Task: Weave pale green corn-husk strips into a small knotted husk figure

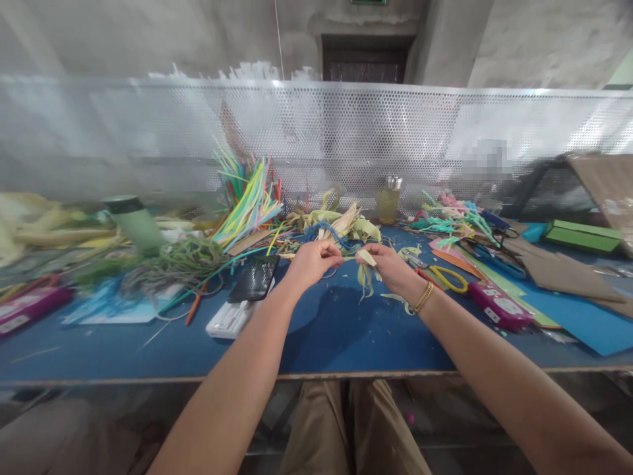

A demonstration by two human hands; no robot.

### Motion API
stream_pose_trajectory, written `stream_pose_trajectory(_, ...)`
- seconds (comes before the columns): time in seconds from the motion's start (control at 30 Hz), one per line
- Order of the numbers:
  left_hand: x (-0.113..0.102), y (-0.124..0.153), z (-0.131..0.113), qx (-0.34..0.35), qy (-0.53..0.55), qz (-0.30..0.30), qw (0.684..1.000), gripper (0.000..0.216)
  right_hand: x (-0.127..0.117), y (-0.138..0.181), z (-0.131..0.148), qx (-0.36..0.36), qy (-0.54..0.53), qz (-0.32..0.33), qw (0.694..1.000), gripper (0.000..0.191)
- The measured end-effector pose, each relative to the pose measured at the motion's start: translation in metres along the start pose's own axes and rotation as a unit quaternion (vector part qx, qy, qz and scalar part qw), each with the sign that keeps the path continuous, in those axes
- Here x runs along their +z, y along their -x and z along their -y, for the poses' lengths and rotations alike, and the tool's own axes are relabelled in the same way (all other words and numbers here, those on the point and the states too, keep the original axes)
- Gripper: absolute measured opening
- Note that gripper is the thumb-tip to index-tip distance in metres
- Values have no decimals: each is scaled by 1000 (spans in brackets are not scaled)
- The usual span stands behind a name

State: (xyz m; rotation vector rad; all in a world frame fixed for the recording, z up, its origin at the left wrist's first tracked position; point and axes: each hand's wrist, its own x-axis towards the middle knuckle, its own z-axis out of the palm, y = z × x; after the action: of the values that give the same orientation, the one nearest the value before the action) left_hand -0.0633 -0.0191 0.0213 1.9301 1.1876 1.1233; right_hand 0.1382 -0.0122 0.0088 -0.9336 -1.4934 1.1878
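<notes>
Both arms reach out long and straight over the blue table [346,330], and the two hands meet in the middle, just above it. The left hand [312,262] is curled, knuckles up, with its thumb and fingers squeezed shut on the thin end of a pale green strip [364,272]. The right hand [391,267] is curled too and pinches the folded top of the same strip. A gold bracelet [424,297] sits on its wrist.

The strip is soft and floppy. It runs across the small gap between the fingertips, and its split ends hang down under the right fingers, close to the table. Just past the fingers lies a heap of more pale leaves [346,224].

The fingertips look tiny, so just how the left ones grip is hard to see. The far sides of the table are blurry.
</notes>
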Motion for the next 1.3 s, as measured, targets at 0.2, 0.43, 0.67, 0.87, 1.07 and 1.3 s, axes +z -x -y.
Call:
stream_pose_trajectory(0.2,1,0,-6,95,-98,-81,987,20,4,0,5,25,-28,-15,999,25)
stream_pose_trajectory(0.43,7,1,-13,151,-153,-89,973,22,8,3,10,9,-70,-52,996,35)
stream_pose_trajectory(0.67,15,0,-4,179,-213,-92,956,15,12,4,7,11,-98,-14,995,37)
stream_pose_trajectory(0.87,13,-2,-2,189,-173,-101,961,9,10,4,7,47,-122,-2,991,34)
stream_pose_trajectory(1.07,14,-1,-1,231,-193,-67,951,8,9,6,6,99,-60,36,993,33)
stream_pose_trajectory(1.3,15,2,-4,186,-184,-13,965,10,12,6,8,34,-66,39,996,36)
